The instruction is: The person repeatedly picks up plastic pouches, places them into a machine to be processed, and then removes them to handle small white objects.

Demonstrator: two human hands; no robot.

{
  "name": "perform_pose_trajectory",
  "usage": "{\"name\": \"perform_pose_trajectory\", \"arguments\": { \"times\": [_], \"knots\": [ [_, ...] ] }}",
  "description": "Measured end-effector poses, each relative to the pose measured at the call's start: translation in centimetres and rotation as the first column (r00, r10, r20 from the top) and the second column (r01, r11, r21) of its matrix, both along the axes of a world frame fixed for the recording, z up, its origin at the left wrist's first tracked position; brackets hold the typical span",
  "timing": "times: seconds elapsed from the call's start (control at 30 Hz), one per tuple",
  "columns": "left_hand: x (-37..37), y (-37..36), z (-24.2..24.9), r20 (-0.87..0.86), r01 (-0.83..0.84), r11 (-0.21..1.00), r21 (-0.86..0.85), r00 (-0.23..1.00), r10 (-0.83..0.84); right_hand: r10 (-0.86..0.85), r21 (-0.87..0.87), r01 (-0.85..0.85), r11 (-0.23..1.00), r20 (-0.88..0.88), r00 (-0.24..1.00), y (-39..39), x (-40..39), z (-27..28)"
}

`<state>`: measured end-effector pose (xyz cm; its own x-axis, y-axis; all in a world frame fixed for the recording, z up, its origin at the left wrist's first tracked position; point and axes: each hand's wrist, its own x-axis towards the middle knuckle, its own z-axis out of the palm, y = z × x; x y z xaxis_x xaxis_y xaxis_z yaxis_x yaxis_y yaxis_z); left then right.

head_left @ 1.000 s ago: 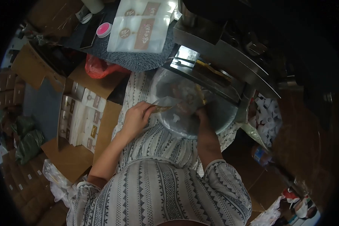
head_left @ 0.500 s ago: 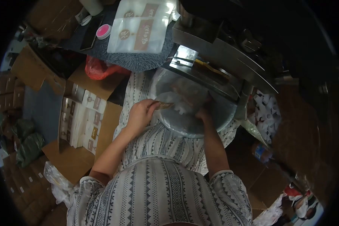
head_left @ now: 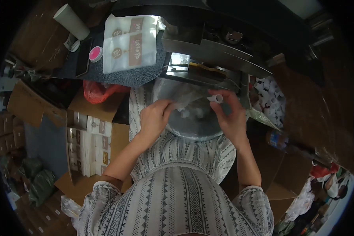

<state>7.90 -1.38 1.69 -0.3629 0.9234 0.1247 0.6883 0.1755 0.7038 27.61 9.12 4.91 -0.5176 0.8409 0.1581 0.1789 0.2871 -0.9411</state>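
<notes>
My left hand (head_left: pixel 155 117) pinches the edge of a clear plastic bag (head_left: pixel 187 95), which stretches out over the round basin on my lap. Between the thumb and fingers of my right hand (head_left: pixel 233 118) is a small white plastic tube piece (head_left: pixel 215 98), its round opening turned to the right. The far end of the bag comes close to this piece. Below both hands lies the basin (head_left: pixel 196 135), lined with clear film, with a few small whitish pieces (head_left: pixel 185 113) inside.
A stack of printed white packs (head_left: pixel 129 47) lies on a grey fluffy mat beside a pink-topped round tub (head_left: pixel 95 54). Ahead is a metal machine (head_left: pixel 224 51) with a yellow-handled tool (head_left: pixel 208 67). Similar white pieces (head_left: pixel 268 94) fill a container at right; an open carton (head_left: pixel 120 137) holds packs at left.
My right hand has risen out of the basin and now holds the white tube piece. The brownish item my left hand held is gone from view; the clear bag is there now.
</notes>
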Motion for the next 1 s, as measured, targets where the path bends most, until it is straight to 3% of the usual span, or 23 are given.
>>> {"name": "perform_pose_trajectory", "arguments": {
  "times": [0.07,0.1,0.17,0.2,0.27,0.3,0.37,0.4,0.43,0.47,0.53,0.6,0.63,0.7,0.73,0.77,0.83,0.87,0.9,0.93,0.97,1.0],
  "knots": [
    [-0.1,0.0,0.2,0.002,0.006,1.0,0.023,1.0,-0.006,-0.046,0.132,0.025,0.991,0.161,0.986,0.2,-0.8,0.6],
    [-0.2,0.1,0.3,0.005,0.074,0.995,0.064,0.997,-0.075,-0.046,0.136,0.025,0.99,0.159,0.986,0.3,-0.9,0.8],
    [-0.3,0.1,0.2,0.004,0.142,0.984,0.105,0.99,-0.143,0.106,-0.079,-0.094,0.992,0.155,0.982,0.2,-1.0,1.1],
    [-0.3,0.2,0.1,0.047,0.187,0.978,0.09,0.98,-0.192,0.105,-0.075,-0.094,0.993,0.155,0.982,0.3,-1.0,1.0],
    [-0.2,0.4,0.1,0.091,0.233,0.969,0.079,0.967,-0.239,0.186,-0.217,-0.204,0.955,-0.1,0.977,0.5,-0.9,0.4],
    [-0.1,0.8,0.4,0.132,0.266,0.961,0.073,0.953,-0.274,0.184,-0.215,-0.202,0.955,-0.1,0.978,0.7,-0.9,0.6],
    [0.1,1.5,0.3,0.174,0.301,0.951,0.069,0.935,-0.308,0.128,-0.155,-0.116,0.981,0.072,0.989,1.1,-0.9,1.3],
    [0.2,2.0,-0.1,0.319,0.287,0.956,0.065,0.901,-0.293,0.127,-0.152,-0.116,0.982,0.071,0.989,1.1,-0.8,1.5],
    [0.3,2.6,-0.3,0.458,0.274,0.96,0.057,0.847,-0.27,-0.01,0.059,0.002,0.998,0.148,0.989,1.1,-0.6,1.7],
    [0.3,3.2,-0.3,0.456,0.274,0.96,0.06,0.848,-0.27,-0.16,0.276,0.103,0.956,0.192,0.968,1.2,-0.4,2.0],
    [0.1,5.0,0.6,0.796,0.245,0.955,-0.169,0.605,-0.014,-0.157,0.294,0.087,0.952,0.222,0.962,1.4,0.6,3.4],
    [0.0,6.8,0.3,0.833,0.219,0.964,-0.153,0.553,0.006,-0.155,0.306,0.073,0.949,0.255,0.954,1.4,1.8,4.1],
    [0.1,7.3,0.4,0.867,0.19,0.972,-0.138,0.497,0.026,-0.166,0.406,0.046,0.913,0.266,0.949,1.3,2.5,4.1],
    [0.7,7.2,1.4,0.858,0.171,0.973,-0.156,0.511,0.048,-0.174,0.499,0.013,0.867,0.278,0.945,1.8,3.7,4.3],
    [0.7,7.2,1.9,0.847,0.153,0.973,-0.174,0.527,0.068,-0.384,0.521,0.093,0.848,0.487,0.785,2.3,4.4,4.5],
    [0.4,6.9,1.7,0.845,0.15,0.972,-0.179,0.529,0.074,-0.546,0.559,0.157,0.814,0.645,0.535,2.8,5.1,4.4],
    [-1.5,6.7,1.3,0.407,0.078,0.993,-0.085,0.912,-0.037,-0.499,0.494,0.147,0.857,0.725,0.475,4.6,6.5,2.8],
    [-3.6,7.1,1.3,0.173,-0.04,0.994,0.106,0.985,0.022,-0.447,0.431,0.137,0.892,0.796,0.408,5.6,6.9,2.2],
    [-6.6,7.1,1.0,-0.052,-0.11,0.946,0.305,0.99,0.132,-0.442,0.427,0.133,0.894,0.799,0.409,6.0,7.3,2.1],
    [-10.1,7.0,-1.5,-0.399,-0.123,0.979,0.161,0.899,0.178,-0.366,0.377,0.07,0.924,0.813,0.452,6.1,7.6,2.1],
    [-9.5,6.2,-2.3,-0.401,-0.121,0.979,0.165,0.899,0.178,-0.295,0.336,0.007,0.942,0.818,0.494,6.4,7.8,2.1],
    [-8.6,4.6,-2.7,-0.549,-0.034,0.995,0.095,0.832,0.081,-0.3,0.342,0.007,0.94,0.815,0.497,6.7,8.0,2.5]
  ]
}}
